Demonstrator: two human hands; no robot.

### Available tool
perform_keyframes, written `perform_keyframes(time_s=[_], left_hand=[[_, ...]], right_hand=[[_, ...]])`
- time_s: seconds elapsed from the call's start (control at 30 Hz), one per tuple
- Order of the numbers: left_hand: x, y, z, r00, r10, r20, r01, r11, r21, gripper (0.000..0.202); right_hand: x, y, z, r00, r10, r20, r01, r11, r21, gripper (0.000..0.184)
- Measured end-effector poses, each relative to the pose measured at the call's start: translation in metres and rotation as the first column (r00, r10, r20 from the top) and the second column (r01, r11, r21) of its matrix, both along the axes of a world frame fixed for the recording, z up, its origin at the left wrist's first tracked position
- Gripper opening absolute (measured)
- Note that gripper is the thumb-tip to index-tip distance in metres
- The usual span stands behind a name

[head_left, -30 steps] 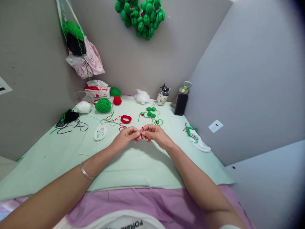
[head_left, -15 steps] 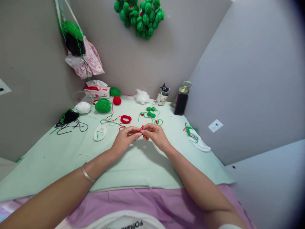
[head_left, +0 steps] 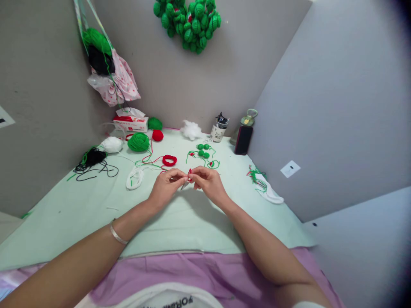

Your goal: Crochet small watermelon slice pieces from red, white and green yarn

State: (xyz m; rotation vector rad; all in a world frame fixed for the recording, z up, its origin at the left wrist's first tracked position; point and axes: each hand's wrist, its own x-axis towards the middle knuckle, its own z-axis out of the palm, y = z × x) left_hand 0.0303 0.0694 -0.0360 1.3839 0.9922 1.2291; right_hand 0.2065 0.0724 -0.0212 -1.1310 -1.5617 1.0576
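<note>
My left hand (head_left: 167, 186) and my right hand (head_left: 207, 182) meet above the middle of the pale green table (head_left: 80, 209). Both pinch a short loop of red yarn (head_left: 189, 174) between their fingertips. A thin grey needle or hook (head_left: 183, 185) seems to poke down from my left fingers. A silver bangle (head_left: 116, 233) is on my left wrist. A red yarn coil (head_left: 170, 160) lies just beyond my hands, with a red strand trailing back toward a red yarn ball (head_left: 157, 135).
A green yarn ball (head_left: 138, 142), white yarn loop (head_left: 135, 177), black yarn tangle (head_left: 93, 160), tissue box (head_left: 131, 122), white stuffing (head_left: 191, 129), small green crocheted pieces (head_left: 204, 153), jar (head_left: 219, 130) and dark bottle (head_left: 243, 139) lie behind. Yarn scraps (head_left: 263, 184) rest at right. Green crocheted balls (head_left: 188, 23) hang on the wall.
Both hands shifted slightly away from me and closer together. The red loop, hanging lower between the fingers a second ago, is now drawn up short at the fingertips.
</note>
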Motion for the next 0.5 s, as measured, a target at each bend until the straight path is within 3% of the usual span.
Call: perform_keyframes(time_s=[0.13,0.23,0.37,0.5], left_hand=[[-0.001,0.001,0.001,0.991,-0.119,0.058,0.126,0.984,-0.127,0.020],[-0.002,0.001,0.004,0.977,-0.145,0.154,0.174,0.966,-0.192,0.026],[-0.005,0.004,0.008,0.955,-0.054,0.290,0.127,0.963,-0.238,0.030],[-0.011,0.010,0.008,0.910,0.094,0.404,0.017,0.965,-0.262,0.032]], right_hand=[[0.008,0.010,0.001,0.986,-0.030,0.163,0.029,1.000,0.008,0.027],[0.021,0.021,0.002,0.936,-0.102,0.336,0.094,0.995,0.042,0.030],[0.042,0.028,0.000,0.780,-0.200,0.592,0.158,0.980,0.123,0.019],[0.048,0.029,-0.008,0.631,-0.154,0.760,0.102,0.988,0.116,0.029]])
